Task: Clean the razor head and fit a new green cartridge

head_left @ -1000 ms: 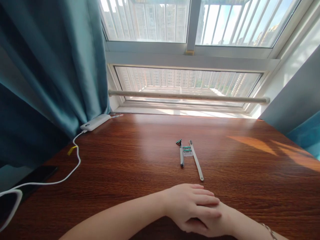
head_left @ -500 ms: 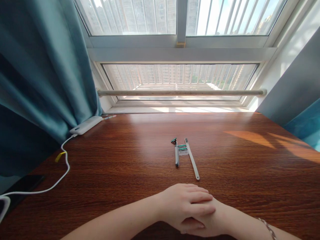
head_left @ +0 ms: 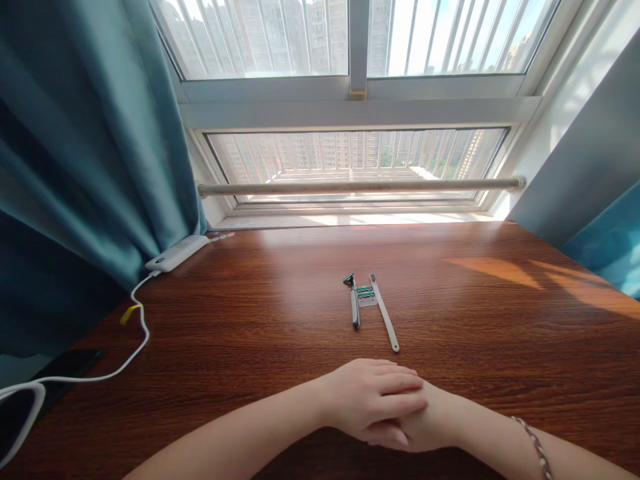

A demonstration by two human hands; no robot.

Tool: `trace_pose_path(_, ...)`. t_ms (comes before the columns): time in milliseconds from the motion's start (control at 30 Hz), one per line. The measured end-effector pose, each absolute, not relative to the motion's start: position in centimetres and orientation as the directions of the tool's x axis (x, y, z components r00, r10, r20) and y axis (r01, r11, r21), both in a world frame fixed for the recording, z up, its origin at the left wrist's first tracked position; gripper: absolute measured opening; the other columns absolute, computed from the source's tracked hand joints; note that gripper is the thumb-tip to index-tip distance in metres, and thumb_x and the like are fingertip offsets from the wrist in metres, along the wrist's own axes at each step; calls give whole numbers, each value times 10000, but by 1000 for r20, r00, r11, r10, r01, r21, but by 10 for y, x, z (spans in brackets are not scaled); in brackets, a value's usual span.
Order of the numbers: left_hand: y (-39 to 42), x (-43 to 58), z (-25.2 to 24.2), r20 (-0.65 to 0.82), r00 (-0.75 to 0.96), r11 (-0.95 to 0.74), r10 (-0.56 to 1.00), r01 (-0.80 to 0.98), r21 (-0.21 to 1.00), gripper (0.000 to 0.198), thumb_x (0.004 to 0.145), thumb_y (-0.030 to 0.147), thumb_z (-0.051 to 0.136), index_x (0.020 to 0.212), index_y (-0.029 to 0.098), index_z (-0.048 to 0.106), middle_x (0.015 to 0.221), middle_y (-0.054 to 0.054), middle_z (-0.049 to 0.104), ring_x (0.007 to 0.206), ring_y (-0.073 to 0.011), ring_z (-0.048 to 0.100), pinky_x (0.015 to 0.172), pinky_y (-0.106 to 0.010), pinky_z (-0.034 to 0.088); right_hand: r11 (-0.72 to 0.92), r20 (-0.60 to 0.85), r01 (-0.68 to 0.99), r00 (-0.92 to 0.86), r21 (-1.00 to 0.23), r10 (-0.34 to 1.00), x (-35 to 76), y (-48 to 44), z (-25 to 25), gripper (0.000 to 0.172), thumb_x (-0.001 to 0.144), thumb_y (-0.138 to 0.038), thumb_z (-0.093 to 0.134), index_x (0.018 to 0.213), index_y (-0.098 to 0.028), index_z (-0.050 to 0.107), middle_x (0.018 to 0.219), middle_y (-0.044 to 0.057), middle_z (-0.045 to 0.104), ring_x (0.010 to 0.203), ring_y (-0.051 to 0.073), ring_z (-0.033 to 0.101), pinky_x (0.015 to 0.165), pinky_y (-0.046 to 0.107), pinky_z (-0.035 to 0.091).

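My left hand [head_left: 373, 400] lies over my right hand [head_left: 431, 419], its fingers stretched out across the back of it. Most of my right hand's fingers are hidden underneath. Just beyond my hands on the wooden table, a razor [head_left: 355, 308] with a grey handle points its head away from me. Beside it, a clear plastic pack of razor blade cartridges [head_left: 367, 297] with green strips sits between the razor and a white toothbrush [head_left: 385, 317]. The toothbrush lies at a slant, its dark bristles at the far end. Neither hand touches these items.
A white power bank-like device [head_left: 179, 253] rests by the blue curtain [head_left: 115, 133], with a white cable [head_left: 127, 363] running toward me. A dark flat object [head_left: 75, 363] lies at the left edge. Behind the table [head_left: 280, 287] is a window with a rail [head_left: 360, 187].
The view has shifted slightly, so the hands and table items appear a little higher. My hands stay stacked, and the razor, cartridge pack and toothbrush remain in place.
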State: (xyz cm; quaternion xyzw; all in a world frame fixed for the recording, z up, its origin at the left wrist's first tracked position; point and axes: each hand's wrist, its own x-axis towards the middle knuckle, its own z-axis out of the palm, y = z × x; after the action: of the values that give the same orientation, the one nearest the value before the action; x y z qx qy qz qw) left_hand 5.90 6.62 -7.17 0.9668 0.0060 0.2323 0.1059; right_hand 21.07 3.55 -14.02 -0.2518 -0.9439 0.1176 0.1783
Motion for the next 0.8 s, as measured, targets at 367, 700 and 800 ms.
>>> trace_pose_path(367,107,32,-70,506,269,-521,819,717,463,137,828,265,406,809,179,511,720,-24,551,690,-144,507,644,-265,398,683,538,635,-456,-361,709,230,85,-75,218,840,-143,421,972,-196,587,1014,70,604,970,181,523,851,353,452)
trace_pose_path(700,105,37,-83,287,241,-324,927,900,291,381,753,560,442,706,188,508,723,-33,566,676,-179,518,563,-268,336,462,467,844,-303,-273,831,215,87,-96,217,806,-142,462,964,-182,604,1089,85,542,979,214,474,876,364,429)
trace_pose_path(800,107,40,-85,277,254,-318,927,923,216,390,749,563,443,726,182,520,750,-58,571,716,-206,522,586,-285,354,457,452,843,-302,-284,839,215,88,-101,235,808,-139,453,994,-169,593,1079,90,538,964,215,466,878,362,424)
